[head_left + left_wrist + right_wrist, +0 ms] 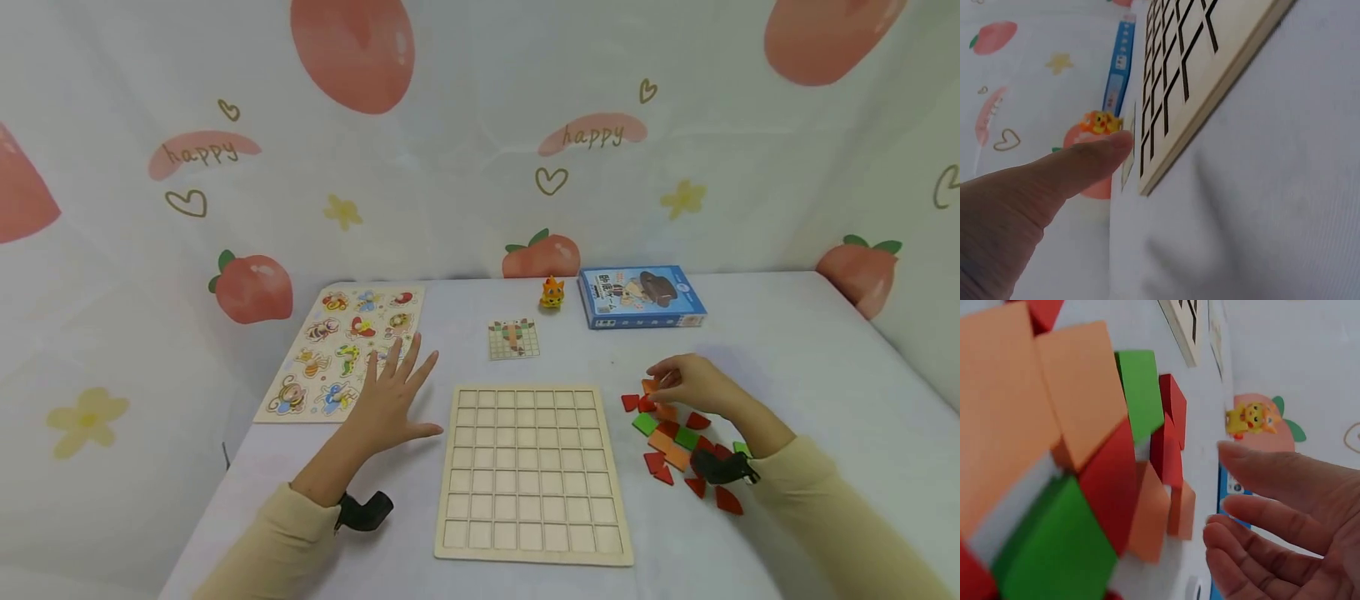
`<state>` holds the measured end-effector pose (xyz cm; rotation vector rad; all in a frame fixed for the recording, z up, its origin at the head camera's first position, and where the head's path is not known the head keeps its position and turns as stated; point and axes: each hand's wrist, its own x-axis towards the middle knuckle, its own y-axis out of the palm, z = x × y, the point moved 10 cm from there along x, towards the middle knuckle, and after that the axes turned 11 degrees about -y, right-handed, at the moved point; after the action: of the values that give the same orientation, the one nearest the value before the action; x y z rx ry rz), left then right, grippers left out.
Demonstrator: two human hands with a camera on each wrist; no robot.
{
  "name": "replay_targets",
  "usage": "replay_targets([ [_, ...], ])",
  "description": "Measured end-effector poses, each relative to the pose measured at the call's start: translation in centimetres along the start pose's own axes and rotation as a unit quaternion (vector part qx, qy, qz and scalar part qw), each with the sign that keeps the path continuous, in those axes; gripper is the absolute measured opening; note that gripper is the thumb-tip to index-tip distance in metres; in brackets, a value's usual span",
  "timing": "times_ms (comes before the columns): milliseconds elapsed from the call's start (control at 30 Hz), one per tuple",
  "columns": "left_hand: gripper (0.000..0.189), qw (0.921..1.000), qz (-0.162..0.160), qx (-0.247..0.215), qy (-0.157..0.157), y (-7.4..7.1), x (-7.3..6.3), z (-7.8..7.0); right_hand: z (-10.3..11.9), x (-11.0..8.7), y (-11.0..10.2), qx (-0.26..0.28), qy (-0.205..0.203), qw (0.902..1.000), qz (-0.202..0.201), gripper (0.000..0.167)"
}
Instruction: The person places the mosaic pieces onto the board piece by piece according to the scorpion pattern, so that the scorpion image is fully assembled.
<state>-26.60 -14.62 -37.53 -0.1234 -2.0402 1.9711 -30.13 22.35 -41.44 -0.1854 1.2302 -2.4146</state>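
My left hand (392, 407) is held over the table with its fingers spread, between a picture board and a wooden grid board (534, 557). It holds nothing, and its thumb points toward the grid's left edge in the left wrist view. To the right of the grid lies a scatter of flat pieces, among them a green square (645, 423), an orange piece (677, 456) and a red curved piece (727, 501). Above the far end of these pieces, my right hand (701, 387) hovers with loosely bent fingers. The right wrist view shows its thumb and fingertips apart, nothing between them.
A picture board (300, 419) with insect figures lies at the back left. Behind the grid lies a small pattern card (513, 339). An orange-yellow figurine (552, 293) and a blue box (641, 297) stand near the table's back edge, before a printed cloth (450, 167).
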Motion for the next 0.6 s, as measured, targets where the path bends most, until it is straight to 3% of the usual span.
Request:
replay_targets([
  [167,0.107,0.9993,0.024,-0.029,-0.001,1.1,-0.3,-1.3,-0.7,0.5,0.9,0.025,0.011,0.9996,0.012,0.038],
  [300,0.103,0.9947,0.069,-0.076,-0.001,2.6,-0.7,-2.3,-0.8,0.6,1.3,0.039,0.015,0.999,0.017,0.027],
  [467,0.1,0.9779,0.138,-0.157,-0.013,4.7,-1.4,-3.3,-0.4,0.5,1.7,0.045,0.017,0.9984,0.029,0.023],
  [600,0.1,0.9616,0.173,-0.213,-0.011,5.6,-1.7,-4.0,-0.3,0.3,1.8,0.048,0.018,0.998,0.036,0.027],
])
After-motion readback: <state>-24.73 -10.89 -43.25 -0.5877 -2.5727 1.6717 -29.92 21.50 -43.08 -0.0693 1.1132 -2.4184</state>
